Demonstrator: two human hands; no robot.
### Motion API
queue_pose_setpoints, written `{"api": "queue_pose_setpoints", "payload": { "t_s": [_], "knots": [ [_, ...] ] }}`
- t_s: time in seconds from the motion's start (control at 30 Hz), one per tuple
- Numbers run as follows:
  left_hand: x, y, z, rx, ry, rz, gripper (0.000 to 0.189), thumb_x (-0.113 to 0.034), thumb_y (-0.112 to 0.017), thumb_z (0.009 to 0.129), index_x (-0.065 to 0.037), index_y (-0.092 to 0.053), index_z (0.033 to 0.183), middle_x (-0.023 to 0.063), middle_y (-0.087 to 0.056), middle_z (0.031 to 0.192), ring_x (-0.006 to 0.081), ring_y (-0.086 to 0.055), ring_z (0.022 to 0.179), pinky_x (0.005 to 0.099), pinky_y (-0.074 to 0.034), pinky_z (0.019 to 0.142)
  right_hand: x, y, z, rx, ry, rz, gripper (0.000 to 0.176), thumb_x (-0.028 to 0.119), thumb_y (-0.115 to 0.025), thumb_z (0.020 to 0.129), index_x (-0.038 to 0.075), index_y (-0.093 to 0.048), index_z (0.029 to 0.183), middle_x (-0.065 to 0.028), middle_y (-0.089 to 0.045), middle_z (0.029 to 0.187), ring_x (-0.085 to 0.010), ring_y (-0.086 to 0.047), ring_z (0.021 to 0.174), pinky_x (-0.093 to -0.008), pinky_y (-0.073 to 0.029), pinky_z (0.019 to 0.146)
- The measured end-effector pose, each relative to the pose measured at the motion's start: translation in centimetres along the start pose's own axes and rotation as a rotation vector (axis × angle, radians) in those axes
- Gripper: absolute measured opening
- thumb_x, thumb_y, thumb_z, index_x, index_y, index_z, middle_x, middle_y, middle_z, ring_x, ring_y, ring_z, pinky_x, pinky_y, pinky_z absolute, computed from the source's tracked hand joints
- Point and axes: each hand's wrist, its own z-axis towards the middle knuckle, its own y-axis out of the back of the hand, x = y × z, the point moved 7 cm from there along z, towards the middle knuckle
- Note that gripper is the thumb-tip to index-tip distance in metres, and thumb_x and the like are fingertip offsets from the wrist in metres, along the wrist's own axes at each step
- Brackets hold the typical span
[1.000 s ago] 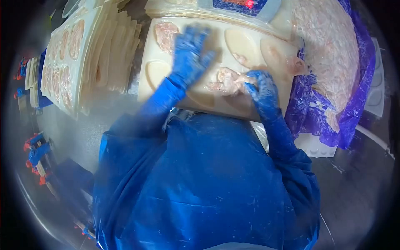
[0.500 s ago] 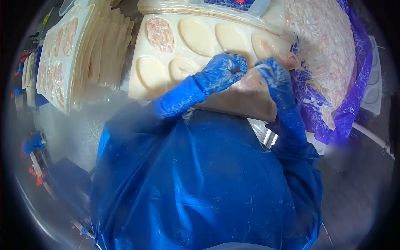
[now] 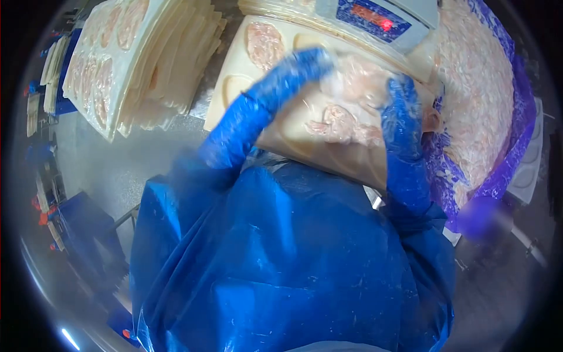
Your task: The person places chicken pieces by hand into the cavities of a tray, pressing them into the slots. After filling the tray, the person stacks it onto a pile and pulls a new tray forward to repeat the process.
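Plainly raw, pale pink and glossy, a thin ragged piece of meat (image 3: 356, 75) lies between the two hands near the far edge of the moulded tray (image 3: 296, 108), right of its middle, its outline smeared by motion. At its sides, the left hand (image 3: 306, 64) and right hand (image 3: 402, 100) curve their fingers inward, but blur keeps me from telling whether they grip it. Half a second ago the hands nearly met; now they stand further apart. A knobbly second piece (image 3: 340, 123) shows more clearly than before towards the tray's near edge, while the filled oval (image 3: 265, 46) at its far left corner looks unchanged. Beyond the far edge, more of the red-lit display (image 3: 375, 19) has come into view; past the right edge rises a meat heap (image 3: 475, 76).
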Motion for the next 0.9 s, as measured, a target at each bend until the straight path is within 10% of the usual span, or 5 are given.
{"api": "queue_pose_setpoints", "payload": {
  "t_s": [0.2, 0.33, 0.37, 0.4, 0.9],
  "knots": [
    [-1.3, 7.0, 4.0, -0.32, -0.461, 0.855, 0.044, -0.018, -0.067, 0.092, -0.009, -0.06, 0.134, 0.0085, -0.059, 0.133, 0.0221, -0.055, 0.121, 0.033, -0.042, 0.106, -7.4, 0.8, -1.4, 0.105, -0.353, -0.298, 0.037, 0.021, -0.054, 0.102, 0.007, -0.054, 0.136, -0.0097, -0.06, 0.131, -0.0169, -0.068, 0.09, -0.0312, -0.058, 0.081],
    [4.4, 1.9, 2.7, 0.012, -0.586, 1.493, 0.057, -0.025, -0.056, 0.095, -0.016, -0.042, 0.149, 0.0083, -0.038, 0.156, 0.032, -0.031, 0.144, 0.0465, -0.025, 0.119, -1.7, -7.7, 0.3, 0.226, 0.568, -1.387, 0.045, 0.02, -0.056, 0.096, 0.001, -0.05, 0.137, -0.0168, -0.052, 0.137, -0.0292, -0.053, 0.126, -0.0401, -0.04, 0.11],
    [4.3, 2.4, 3.1, -0.036, -0.521, 1.62, 0.06, -0.027, -0.054, 0.095, -0.016, -0.037, 0.152, 0.0086, -0.034, 0.158, 0.0347, -0.028, 0.146, 0.0503, -0.02, 0.119, -4.1, -7.6, 0.8, 0.273, 0.307, -0.833, 0.052, 0.02, -0.058, 0.094, -0.002, -0.047, 0.14, -0.0207, -0.05, 0.14, -0.0328, -0.046, 0.132, -0.0411, -0.034, 0.114],
    [4.3, 2.8, 3.4, -0.079, -0.454, 1.743, 0.063, -0.029, -0.052, 0.095, -0.017, -0.032, 0.154, 0.0089, -0.031, 0.16, 0.0373, -0.024, 0.148, 0.0541, -0.016, 0.12, -6.7, -8.2, 0.3, 0.474, 0.396, -1.649, 0.058, 0.02, -0.06, 0.092, -0.002, -0.044, 0.143, -0.0225, -0.048, 0.143, -0.0341, -0.045, 0.133, -0.0423, -0.033, 0.114],
    [4.3, -4.5, 3.6, -0.19, -0.426, 1.363, 0.072, -0.049, -0.046, 0.098, -0.007, -0.028, 0.155, 0.0182, -0.029, 0.159, 0.0396, -0.023, 0.147, 0.0509, -0.015, 0.121, 0.9, 4.3, -7.4, -0.036, 0.194, -0.799, 0.025, 0.01, -0.055, 0.099, 0.001, -0.064, 0.121, -0.0136, -0.068, 0.118, -0.0188, -0.065, 0.107, -0.0313, -0.048, 0.095]
  ]
}}
